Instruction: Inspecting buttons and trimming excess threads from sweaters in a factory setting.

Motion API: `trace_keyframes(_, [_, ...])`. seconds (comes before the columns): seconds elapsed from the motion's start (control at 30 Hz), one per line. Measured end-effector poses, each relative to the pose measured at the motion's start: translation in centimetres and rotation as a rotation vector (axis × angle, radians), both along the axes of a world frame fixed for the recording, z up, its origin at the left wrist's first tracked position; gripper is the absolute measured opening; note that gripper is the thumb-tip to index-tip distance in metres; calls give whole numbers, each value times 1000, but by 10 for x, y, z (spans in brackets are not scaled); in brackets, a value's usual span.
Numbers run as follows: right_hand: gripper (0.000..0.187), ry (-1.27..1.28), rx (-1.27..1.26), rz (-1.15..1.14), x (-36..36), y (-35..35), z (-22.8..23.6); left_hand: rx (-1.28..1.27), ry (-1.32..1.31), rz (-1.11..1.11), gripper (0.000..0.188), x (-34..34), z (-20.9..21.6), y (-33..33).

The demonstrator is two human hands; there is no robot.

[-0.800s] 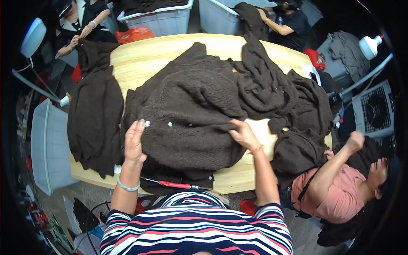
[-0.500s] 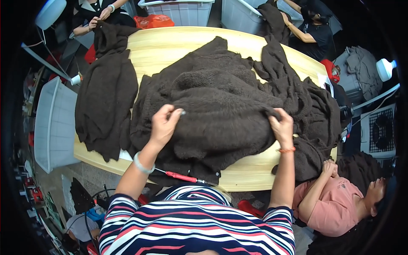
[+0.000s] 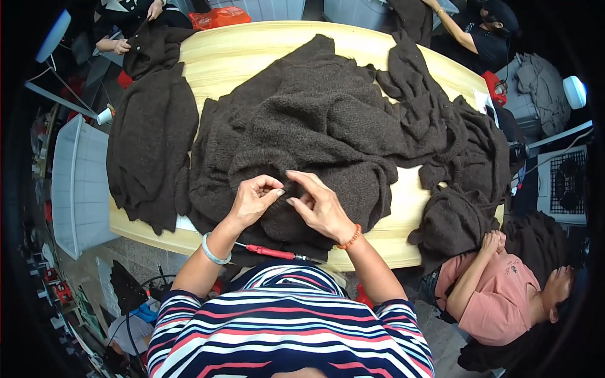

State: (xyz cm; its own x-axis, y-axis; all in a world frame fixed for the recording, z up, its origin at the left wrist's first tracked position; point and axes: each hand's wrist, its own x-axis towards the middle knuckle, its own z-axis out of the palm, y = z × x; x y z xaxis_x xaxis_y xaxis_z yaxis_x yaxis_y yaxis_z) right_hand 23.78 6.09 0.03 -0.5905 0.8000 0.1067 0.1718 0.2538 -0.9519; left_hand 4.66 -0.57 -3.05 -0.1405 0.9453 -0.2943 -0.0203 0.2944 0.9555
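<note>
A large dark brown knitted garment (image 3: 315, 116) lies bunched over the middle of the table, its folds spreading under both my hands. My left hand (image 3: 254, 203) is closed above its near part, thumb and forefinger pinched together; whatever lies between the tips is too small to make out. Close beside it, my right hand (image 3: 322, 208) has its thumb and forefinger apart, facing the left fingertips, with nothing visible in them. Between me and the garment rests a red-handled tool (image 3: 270, 251) with a thin shaft.
More dark knits lie on the pale wooden table (image 3: 252, 47): one at left (image 3: 148, 148), a heap at right (image 3: 469, 157). Co-workers sit at the far left, far right and near right, one in a pink shirt (image 3: 495, 302). A white bin (image 3: 79, 189) stands left.
My right hand has let go of the garment's right edge and moved left beside my left hand. My left hand has shifted slightly right and nearer. The stretched cloth has sunk into folds.
</note>
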Motion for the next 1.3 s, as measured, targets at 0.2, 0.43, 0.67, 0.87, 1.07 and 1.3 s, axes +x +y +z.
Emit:
trace_keyframes(0.2, [18, -49, -494, 144, 3, 7, -25, 102, -52, 0, 7, 8, -11, -7])
trace_keyframes(0.43, [15, 176, -815, 173, 15, 7, -38, 69, -361, 60, 5, 19, -9, -5])
trace_keyframes(0.67, [12, 195, -798, 100, 16, -5, -47, 71, -70, 35, 6, 29, -32, -11])
trace_keyframes(0.87, [11, -114, -228, -100, 16, -21, -36, -31, 20, 93, 17, 24, -50, -5])
trace_keyframes(1.07, [12, -96, 28, -49, 21, -25, -32, -4, 167, 246, 37, 33, -34, 33])
trace_keyframes(1.3, [17, -76, 143, -49, 22, -21, -25, 18, -3, 158, 21, 27, -40, 45])
